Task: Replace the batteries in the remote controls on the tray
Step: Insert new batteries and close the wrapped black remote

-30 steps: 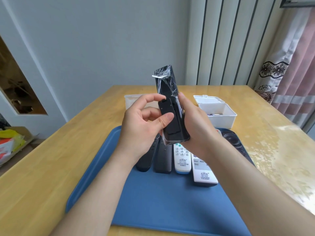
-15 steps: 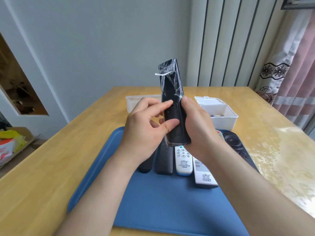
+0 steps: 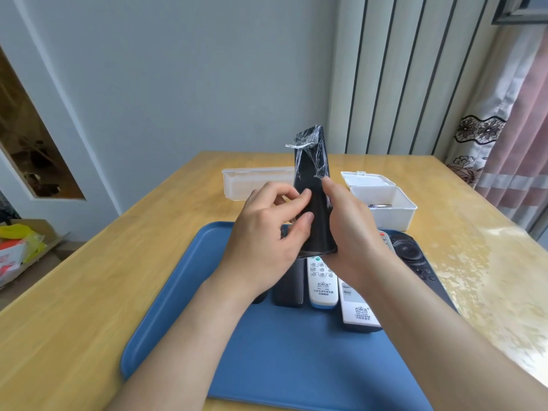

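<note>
I hold a black remote control [image 3: 314, 173] upright above the blue tray [image 3: 184, 307]; clear plastic film wraps its upper end. My right hand [image 3: 353, 232] grips its right side and lower end. My left hand [image 3: 267, 235] curls round its left side, thumb and forefinger pressing on its back face. On the tray below lie two white remotes [image 3: 321, 283] [image 3: 357, 307], a dark remote [image 3: 289, 289] and a black one with a round pad [image 3: 415, 259]. My hands hide the far ends of these.
Two white plastic boxes stand beyond the tray: a long one [image 3: 255, 182] at the left and an open one [image 3: 388, 209] with small items at the right. The wooden table [image 3: 89, 292] ends near a grey wall. A curtain [image 3: 510, 143] hangs at the right.
The small black cover piece my left hand held apart from the remote a second ago now lies flush against its back. My left fingers have slid up along the remote.
</note>
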Action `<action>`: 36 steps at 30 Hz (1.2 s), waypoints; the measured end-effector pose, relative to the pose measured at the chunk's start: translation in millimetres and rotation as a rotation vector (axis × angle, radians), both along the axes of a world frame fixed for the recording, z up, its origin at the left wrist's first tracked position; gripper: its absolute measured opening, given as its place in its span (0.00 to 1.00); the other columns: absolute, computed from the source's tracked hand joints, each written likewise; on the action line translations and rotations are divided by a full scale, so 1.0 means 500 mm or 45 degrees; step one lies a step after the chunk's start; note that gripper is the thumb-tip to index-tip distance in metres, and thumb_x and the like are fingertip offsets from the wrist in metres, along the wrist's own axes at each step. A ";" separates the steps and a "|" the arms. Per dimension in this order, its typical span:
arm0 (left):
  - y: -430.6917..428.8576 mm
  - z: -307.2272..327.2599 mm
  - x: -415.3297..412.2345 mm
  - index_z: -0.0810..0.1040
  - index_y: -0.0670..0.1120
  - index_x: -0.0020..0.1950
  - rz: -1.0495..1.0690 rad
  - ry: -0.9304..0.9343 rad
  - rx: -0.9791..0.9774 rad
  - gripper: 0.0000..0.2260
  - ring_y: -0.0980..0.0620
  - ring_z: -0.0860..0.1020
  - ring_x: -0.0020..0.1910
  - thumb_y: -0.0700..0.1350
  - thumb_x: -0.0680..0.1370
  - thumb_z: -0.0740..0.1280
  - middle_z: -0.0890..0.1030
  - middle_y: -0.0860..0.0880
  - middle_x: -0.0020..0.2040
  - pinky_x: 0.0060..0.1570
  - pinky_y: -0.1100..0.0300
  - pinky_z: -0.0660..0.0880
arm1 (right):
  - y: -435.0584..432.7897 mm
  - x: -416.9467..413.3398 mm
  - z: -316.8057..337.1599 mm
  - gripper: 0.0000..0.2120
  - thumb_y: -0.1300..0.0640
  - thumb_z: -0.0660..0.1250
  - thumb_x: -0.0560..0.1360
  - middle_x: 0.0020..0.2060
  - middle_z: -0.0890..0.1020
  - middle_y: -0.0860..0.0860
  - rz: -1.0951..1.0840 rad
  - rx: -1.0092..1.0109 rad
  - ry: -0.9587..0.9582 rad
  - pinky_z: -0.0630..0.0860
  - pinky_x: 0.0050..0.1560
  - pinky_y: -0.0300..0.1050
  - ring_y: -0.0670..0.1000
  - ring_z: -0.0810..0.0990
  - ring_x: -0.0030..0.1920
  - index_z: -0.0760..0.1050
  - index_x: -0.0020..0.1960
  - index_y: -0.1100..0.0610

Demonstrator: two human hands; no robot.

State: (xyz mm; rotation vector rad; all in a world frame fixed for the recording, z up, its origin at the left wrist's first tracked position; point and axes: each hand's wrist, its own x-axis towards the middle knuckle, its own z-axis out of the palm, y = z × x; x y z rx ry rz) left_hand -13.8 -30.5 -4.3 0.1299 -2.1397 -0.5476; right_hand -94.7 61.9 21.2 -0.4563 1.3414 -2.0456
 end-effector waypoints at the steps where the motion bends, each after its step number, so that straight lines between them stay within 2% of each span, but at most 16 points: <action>1: 0.002 0.002 0.002 0.80 0.46 0.61 -0.072 0.013 0.168 0.15 0.55 0.74 0.45 0.46 0.75 0.68 0.75 0.52 0.51 0.45 0.59 0.76 | 0.003 -0.002 0.002 0.14 0.50 0.59 0.81 0.43 0.84 0.57 0.033 -0.028 -0.031 0.80 0.45 0.54 0.56 0.83 0.42 0.78 0.55 0.59; 3: 0.007 0.010 0.005 0.79 0.49 0.62 -0.163 0.075 0.474 0.18 0.58 0.75 0.43 0.45 0.72 0.70 0.74 0.53 0.52 0.41 0.60 0.79 | 0.006 -0.007 0.004 0.16 0.51 0.59 0.81 0.40 0.84 0.58 0.119 -0.100 -0.075 0.77 0.47 0.55 0.56 0.82 0.39 0.80 0.53 0.60; 5: 0.010 0.018 0.009 0.77 0.53 0.61 -0.186 0.141 0.662 0.19 0.58 0.76 0.44 0.45 0.70 0.71 0.76 0.53 0.51 0.43 0.59 0.79 | 0.005 -0.008 0.003 0.17 0.51 0.59 0.80 0.46 0.84 0.60 0.192 -0.160 -0.087 0.75 0.51 0.55 0.56 0.82 0.43 0.79 0.57 0.62; 8: 0.007 0.029 0.009 0.77 0.56 0.57 -0.170 0.232 0.781 0.17 0.58 0.75 0.43 0.45 0.70 0.72 0.77 0.52 0.47 0.45 0.63 0.76 | 0.001 -0.007 0.004 0.14 0.56 0.62 0.79 0.52 0.83 0.63 0.260 -0.191 0.001 0.78 0.50 0.53 0.58 0.83 0.47 0.77 0.60 0.62; 11: 0.002 0.029 0.004 0.78 0.55 0.53 -0.131 0.297 0.968 0.13 0.55 0.74 0.42 0.47 0.70 0.71 0.76 0.51 0.45 0.48 0.54 0.76 | 0.003 -0.004 0.003 0.11 0.64 0.61 0.79 0.47 0.84 0.58 0.308 -0.189 0.175 0.81 0.44 0.49 0.55 0.83 0.45 0.77 0.59 0.62; 15: -0.005 0.029 0.006 0.77 0.52 0.53 -0.178 0.288 1.135 0.14 0.53 0.74 0.42 0.46 0.68 0.71 0.75 0.48 0.46 0.41 0.61 0.71 | 0.002 0.000 -0.001 0.11 0.69 0.61 0.78 0.47 0.84 0.58 0.325 -0.205 0.337 0.81 0.52 0.53 0.55 0.83 0.46 0.77 0.58 0.64; 20: -0.010 0.015 0.002 0.76 0.56 0.53 -0.116 0.189 1.116 0.14 0.49 0.75 0.42 0.43 0.69 0.69 0.75 0.45 0.46 0.38 0.59 0.71 | -0.004 0.006 -0.017 0.10 0.71 0.61 0.78 0.48 0.84 0.60 0.255 -0.126 0.467 0.80 0.54 0.55 0.56 0.83 0.47 0.78 0.55 0.62; 23: -0.015 0.008 0.005 0.76 0.54 0.54 -0.083 0.118 1.101 0.13 0.49 0.79 0.41 0.38 0.75 0.70 0.78 0.45 0.47 0.37 0.58 0.74 | -0.012 0.012 -0.023 0.10 0.70 0.63 0.77 0.46 0.85 0.58 0.161 -0.046 0.462 0.81 0.51 0.53 0.54 0.83 0.45 0.79 0.52 0.58; 24: -0.017 0.011 0.008 0.77 0.52 0.55 -0.083 0.070 1.101 0.11 0.50 0.80 0.42 0.38 0.76 0.69 0.80 0.46 0.47 0.37 0.57 0.76 | -0.017 0.013 -0.024 0.09 0.68 0.64 0.77 0.44 0.85 0.57 0.058 0.041 0.556 0.81 0.49 0.52 0.53 0.83 0.44 0.80 0.51 0.57; 26: -0.016 0.026 0.017 0.79 0.49 0.55 -0.203 -0.024 1.209 0.06 0.52 0.82 0.44 0.43 0.79 0.66 0.83 0.47 0.48 0.40 0.56 0.79 | -0.023 0.019 -0.021 0.07 0.61 0.66 0.75 0.41 0.85 0.53 -0.130 0.285 0.920 0.81 0.47 0.50 0.49 0.82 0.42 0.79 0.51 0.54; 28: -0.022 0.041 0.027 0.79 0.46 0.54 -0.349 -0.061 1.352 0.09 0.52 0.81 0.41 0.47 0.81 0.62 0.83 0.46 0.45 0.37 0.60 0.78 | -0.026 0.038 -0.013 0.09 0.58 0.67 0.74 0.42 0.84 0.46 -0.033 0.355 1.200 0.79 0.48 0.47 0.47 0.82 0.43 0.77 0.54 0.51; 29: -0.028 0.048 0.031 0.79 0.44 0.53 -0.339 -0.039 1.359 0.10 0.52 0.81 0.40 0.48 0.81 0.62 0.83 0.46 0.44 0.36 0.61 0.77 | -0.026 0.049 -0.010 0.12 0.58 0.67 0.74 0.44 0.83 0.45 0.064 0.342 1.284 0.78 0.49 0.45 0.46 0.81 0.45 0.76 0.57 0.51; 31: -0.048 0.051 0.042 0.79 0.43 0.50 -0.178 0.004 1.268 0.09 0.52 0.82 0.40 0.46 0.81 0.62 0.84 0.48 0.43 0.40 0.61 0.78 | -0.026 0.063 -0.008 0.16 0.58 0.66 0.76 0.48 0.82 0.46 0.196 0.338 1.349 0.75 0.52 0.39 0.45 0.80 0.48 0.74 0.63 0.50; 33: -0.079 0.044 0.053 0.79 0.46 0.49 0.018 -0.071 1.142 0.09 0.50 0.82 0.46 0.49 0.81 0.61 0.84 0.49 0.45 0.50 0.53 0.79 | -0.027 0.062 -0.007 0.18 0.56 0.63 0.79 0.51 0.82 0.48 0.263 0.395 1.304 0.73 0.51 0.35 0.43 0.80 0.46 0.73 0.68 0.51; 34: -0.094 0.041 0.061 0.78 0.47 0.49 0.103 -0.172 1.087 0.10 0.47 0.82 0.47 0.50 0.81 0.61 0.84 0.47 0.46 0.53 0.48 0.78 | -0.026 0.058 -0.008 0.17 0.55 0.62 0.79 0.52 0.83 0.49 0.277 0.445 1.330 0.74 0.48 0.36 0.42 0.80 0.43 0.74 0.68 0.50; 36: -0.113 0.038 0.076 0.77 0.47 0.50 0.234 -0.475 1.009 0.10 0.43 0.83 0.44 0.51 0.81 0.59 0.84 0.44 0.46 0.51 0.45 0.79 | -0.022 0.043 -0.016 0.17 0.57 0.60 0.79 0.48 0.85 0.52 0.295 0.619 1.489 0.75 0.49 0.43 0.47 0.80 0.42 0.75 0.66 0.48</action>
